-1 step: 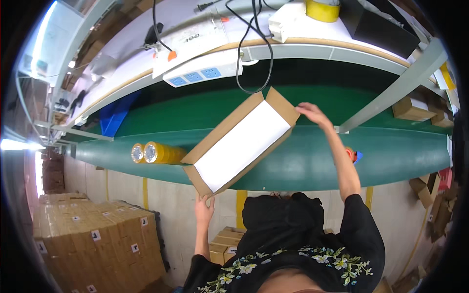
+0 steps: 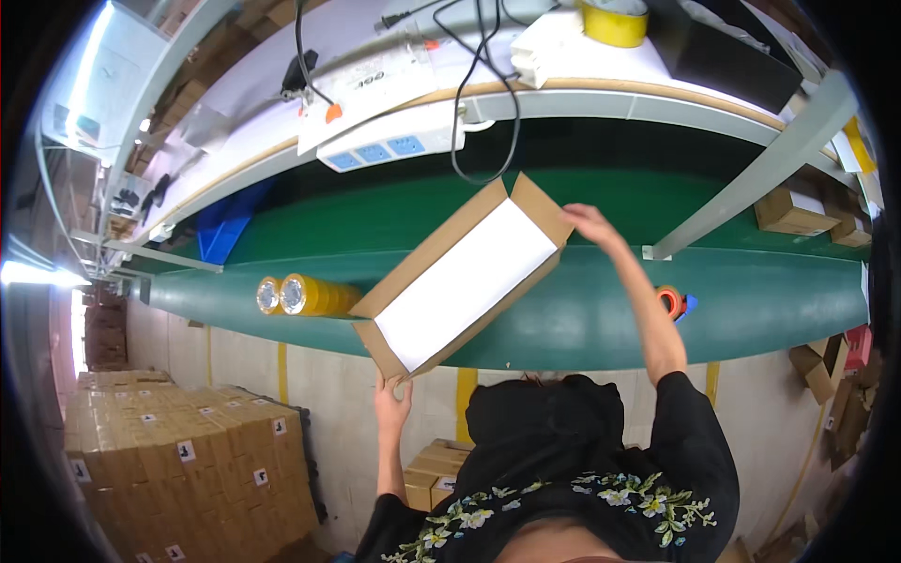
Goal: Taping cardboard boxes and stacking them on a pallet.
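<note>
A long, open cardboard box [image 2: 427,246] lies slanted on the green surface [image 2: 770,291], its end flaps folded outward. Something flat and white [image 2: 466,283] fills its inside; whether it is a sheet or the top of an item I cannot tell. My left hand [image 2: 393,403] pinches the near-left end flap from below, some fingers hidden under it. At the far-right end, my right hand [image 2: 589,225] has its fingers closed on the edge of the other end flap. Yellow tape rolls [image 2: 319,296] lie on their sides just left of the box.
An orange and blue tape dispenser [image 2: 670,300] sits beyond my right forearm. Above the far side runs a white shelf with a power strip [image 2: 389,141] and a hanging black cable [image 2: 517,141]. A grey post [image 2: 751,178] stands at right; stacked cartons [image 2: 188,460] fill the lower left.
My right forearm has shifted slightly left, showing more of the orange and blue tape dispenser. Both hands stay at the box's end flaps, and the view has moved a little.
</note>
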A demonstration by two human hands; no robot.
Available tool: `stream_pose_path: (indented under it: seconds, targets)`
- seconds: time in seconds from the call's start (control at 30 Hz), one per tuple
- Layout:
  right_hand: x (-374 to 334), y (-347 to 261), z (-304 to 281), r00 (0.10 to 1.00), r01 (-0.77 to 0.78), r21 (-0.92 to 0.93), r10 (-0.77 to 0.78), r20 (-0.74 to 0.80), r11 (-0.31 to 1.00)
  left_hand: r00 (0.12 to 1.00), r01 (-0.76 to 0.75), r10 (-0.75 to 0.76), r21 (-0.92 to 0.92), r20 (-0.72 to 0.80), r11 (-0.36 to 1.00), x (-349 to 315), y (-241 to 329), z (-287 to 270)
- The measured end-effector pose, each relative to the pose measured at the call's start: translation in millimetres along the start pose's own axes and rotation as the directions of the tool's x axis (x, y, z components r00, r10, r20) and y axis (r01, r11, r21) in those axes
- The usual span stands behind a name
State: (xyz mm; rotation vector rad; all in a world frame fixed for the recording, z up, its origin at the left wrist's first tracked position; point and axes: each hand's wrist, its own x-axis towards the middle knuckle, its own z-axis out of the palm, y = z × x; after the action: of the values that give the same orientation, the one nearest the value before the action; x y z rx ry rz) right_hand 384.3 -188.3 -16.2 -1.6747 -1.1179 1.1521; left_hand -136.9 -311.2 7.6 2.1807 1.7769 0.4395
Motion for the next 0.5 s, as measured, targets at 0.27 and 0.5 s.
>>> stream_pose_path:
  seconds: [0.27,0.5]
  targets:
    - [-91.4,29.9,45.0,0.981,0.077,-0.259,-0.12,-0.154,0.963,0.982,0.186,-0.182,-0.119,0.046,0.975,14.4,9.1,13.1]
    - [-272.6,52.4,44.7,0.948,-0.054,-0.375,-0.071,-0.312,0.926,0.838,-0.312,0.106,0.31,0.536,0.898,89.3,33.8,17.0]
